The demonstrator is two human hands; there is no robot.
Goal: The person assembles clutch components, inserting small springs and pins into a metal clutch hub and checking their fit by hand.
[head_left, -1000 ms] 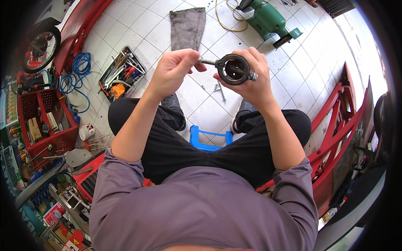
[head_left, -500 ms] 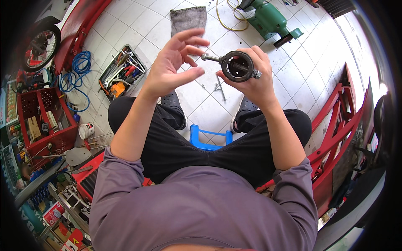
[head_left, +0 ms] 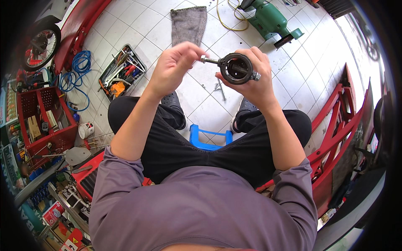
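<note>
My right hand (head_left: 260,71) is closed around a black ring-shaped metal part (head_left: 226,70), holding it up in front of me with its round opening facing me. A long silvery bolt (head_left: 210,60) sticks out of the ring's left side, and a nut-like end (head_left: 256,76) shows at its right. My left hand (head_left: 175,66) is curled in at the bolt's outer end, with the fingers bent together. Motion blurs those fingertips slightly, and part of their grip is hidden behind the hand.
On the tiled floor lie a grey cloth (head_left: 188,25), a tray of hand tools (head_left: 135,79), a T-shaped metal tool (head_left: 222,90) and a green bench grinder (head_left: 270,21). A blue stool (head_left: 205,146) shows between my legs. Red metal frames (head_left: 331,138) stand at right.
My left hand's spread fingers have curled in toward the bolt's end, and the hand has shifted slightly down. My right hand and the ring have barely moved.
</note>
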